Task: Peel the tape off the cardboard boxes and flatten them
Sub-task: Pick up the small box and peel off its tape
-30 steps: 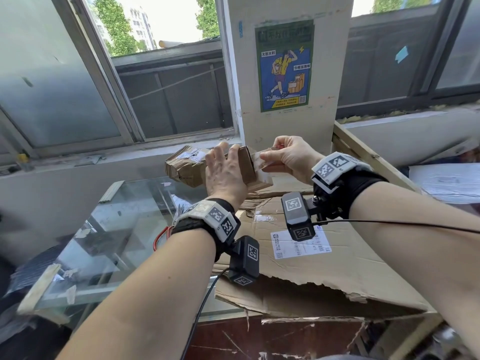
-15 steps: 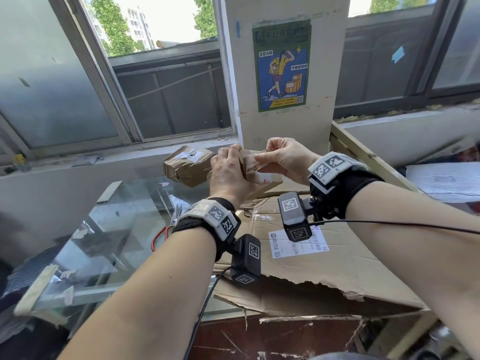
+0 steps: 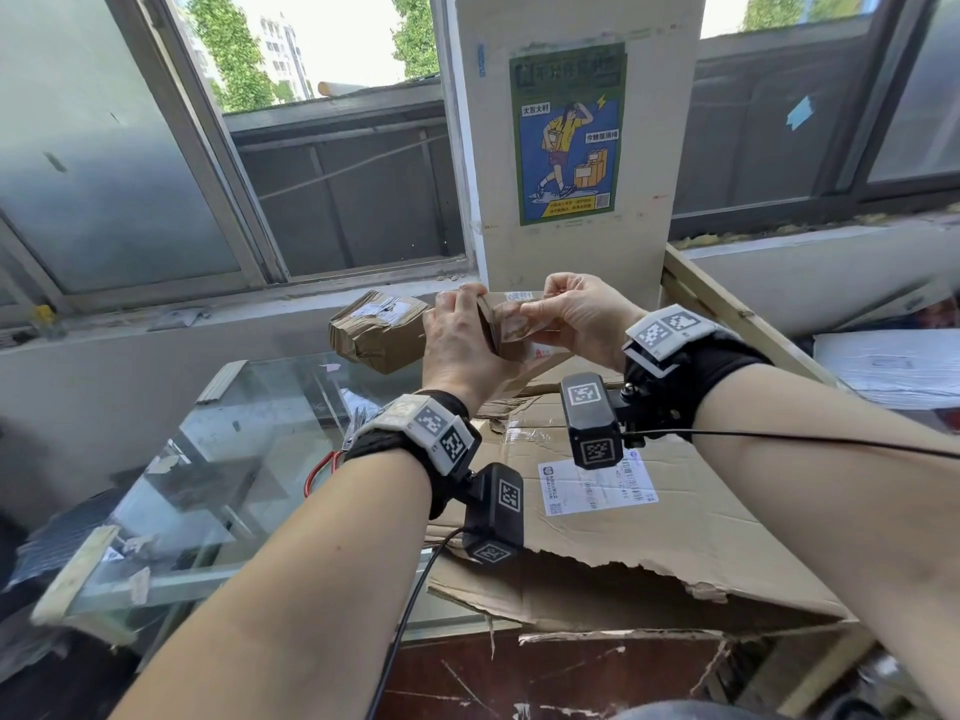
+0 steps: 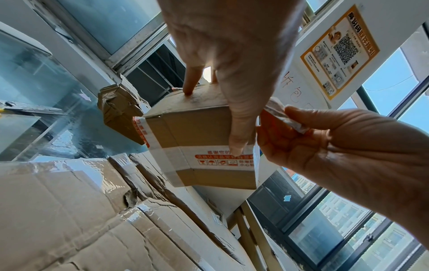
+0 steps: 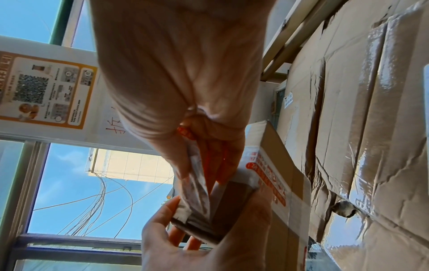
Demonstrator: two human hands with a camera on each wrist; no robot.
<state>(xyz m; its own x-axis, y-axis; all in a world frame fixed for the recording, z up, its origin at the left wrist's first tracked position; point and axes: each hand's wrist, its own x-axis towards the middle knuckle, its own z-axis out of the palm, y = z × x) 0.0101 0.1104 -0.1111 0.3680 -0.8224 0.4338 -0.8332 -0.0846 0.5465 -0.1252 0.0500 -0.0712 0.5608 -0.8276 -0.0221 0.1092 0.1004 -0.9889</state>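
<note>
L hand [image 3: 457, 350] is gripping small brown cardboard box w/ white-and-red printed tape band [image 4: 204, 144], holding it up above flattened brown cardboard sheets [image 3: 675, 532]. R hand [image 3: 582, 319] is pinching loose strip of clear tape [image 5: 197, 185] at box's right end. Box interior not visible. Second crumpled taped brown box [image 3: 376, 332] is sitting just left, on glass tabletop [image 3: 218, 459].

Small box [image 3: 511, 330] held up between left hand [image 3: 460, 345] and right hand [image 3: 584, 317], above flattened cardboard [image 3: 649, 537] on the counter [image 3: 218, 485]. Taped box [image 3: 376, 330] just left of it. Poster [image 3: 569, 132] on pillar behind.
</note>
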